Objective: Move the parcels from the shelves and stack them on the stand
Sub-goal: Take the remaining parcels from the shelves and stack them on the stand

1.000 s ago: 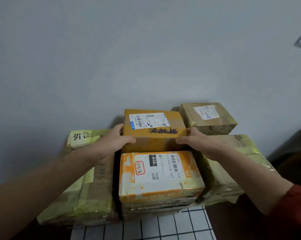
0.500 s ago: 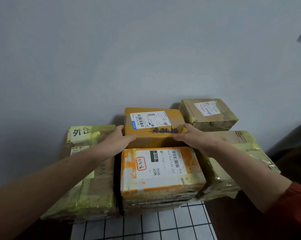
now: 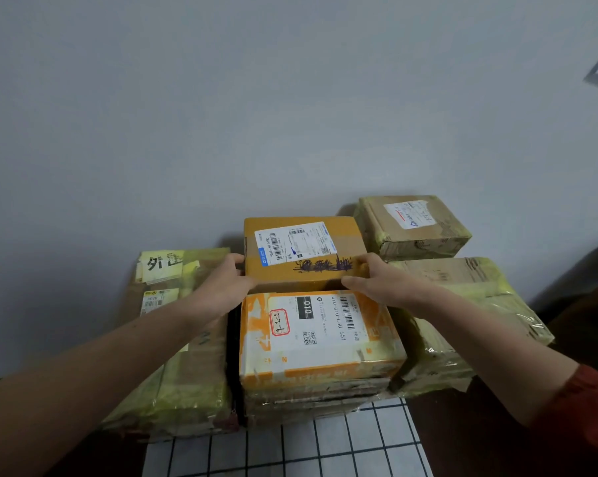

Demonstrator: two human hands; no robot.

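Note:
A brown cardboard parcel with a white label and a black scribble sits at the back of the stack, against the wall. My left hand grips its left side and my right hand grips its right front corner. In front of it lies an orange-and-white parcel marked 010, on top of other flat parcels. The stand beneath the stack is mostly hidden; only its white gridded top shows at the front.
A long yellow-taped parcel lies left of the stack. A wide taped parcel lies on the right, with a small brown box on it at the back. A grey wall stands right behind everything.
Both hands have shifted slightly along the brown parcel's sides and keep hold of it. The camera has tilted a little, so the whole stack sits higher in view.

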